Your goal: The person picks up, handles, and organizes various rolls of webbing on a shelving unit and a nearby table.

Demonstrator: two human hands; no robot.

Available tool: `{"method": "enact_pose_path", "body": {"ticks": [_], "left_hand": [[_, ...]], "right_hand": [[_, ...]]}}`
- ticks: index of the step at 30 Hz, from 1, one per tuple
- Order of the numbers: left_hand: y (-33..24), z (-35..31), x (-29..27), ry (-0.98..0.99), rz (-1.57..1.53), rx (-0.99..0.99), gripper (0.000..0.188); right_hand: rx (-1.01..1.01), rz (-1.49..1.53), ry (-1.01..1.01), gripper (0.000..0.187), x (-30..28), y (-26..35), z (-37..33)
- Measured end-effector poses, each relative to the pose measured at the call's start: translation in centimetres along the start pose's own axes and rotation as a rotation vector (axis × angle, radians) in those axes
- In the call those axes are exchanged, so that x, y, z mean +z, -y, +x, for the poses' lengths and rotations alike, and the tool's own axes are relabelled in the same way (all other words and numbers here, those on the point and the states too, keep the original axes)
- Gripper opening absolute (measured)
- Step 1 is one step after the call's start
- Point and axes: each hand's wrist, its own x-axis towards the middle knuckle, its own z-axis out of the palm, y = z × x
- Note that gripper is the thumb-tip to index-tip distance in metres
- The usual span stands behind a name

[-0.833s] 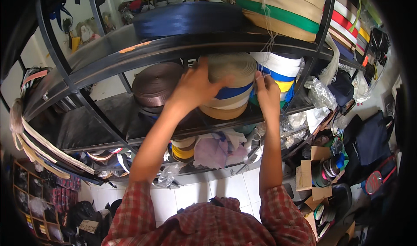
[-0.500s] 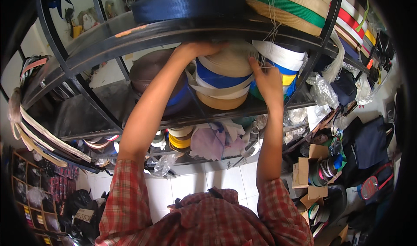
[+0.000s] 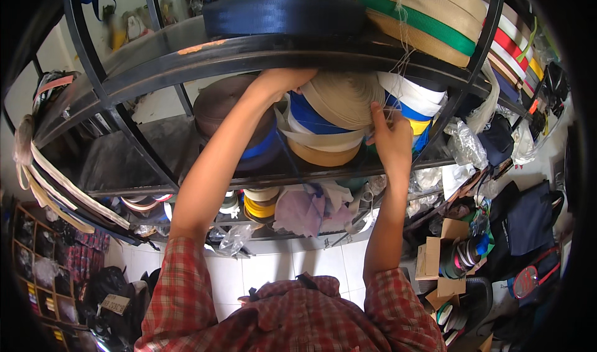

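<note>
A roll of beige webbing (image 3: 345,97) tops a stack on the middle shelf, tilted with its flat coiled face toward me. My left hand (image 3: 283,82) reaches in at its left side under the upper shelf edge; most of its fingers are hidden. My right hand (image 3: 392,137) grips the roll's right rim, thumb on the coiled face. Beneath the beige roll lie a blue roll (image 3: 306,114), a white band and a tan roll (image 3: 329,155). Thin loose threads (image 3: 403,47) hang down by my right hand.
The black metal shelf edge (image 3: 249,57) crosses just above my hands, bearing a navy roll (image 3: 283,13) and green and tan rolls. A dark brown roll (image 3: 227,103) stands left; white, blue and yellow rolls (image 3: 413,97) stand right. Plastic bags and cardboard boxes (image 3: 429,259) lie lower right.
The beige roll has tipped up, its coiled face now turned more toward me. Both hands stay at it. The whole view has shifted slightly.
</note>
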Motion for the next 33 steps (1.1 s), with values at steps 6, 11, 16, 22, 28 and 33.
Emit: {"method": "enact_pose_path", "body": {"ticks": [6,11,16,22,28,33], "left_hand": [[2.4,-3.3,0.0,-0.039,-0.462,0.110,0.035],[4.2,-8.1,1.2,-0.322,-0.466,0.288,0.047],[6.1,-15.4,1.3,-0.437,-0.458,0.265,0.054],[12.6,-23.4,1.2,-0.212,-0.771,0.135,0.055],[16.5,-27.9,0.1,-0.137,-0.854,0.037,0.051],[20.6,-33.2,1.7,-0.155,-0.950,-0.193,0.060]], "right_hand": [[0.033,0.075,0.024,0.037,-0.2,1.3,-2.0],[-0.077,0.483,-0.024,0.028,0.7,0.8,-5.1],[-0.093,0.745,0.127,0.030,2.0,0.6,-8.8],[-0.241,0.699,0.289,0.045,1.3,-1.3,-13.5],[-0.583,0.311,0.356,0.062,0.9,0.6,-16.6],[-0.556,0.296,0.446,0.060,1.6,2.0,-19.8]]}}
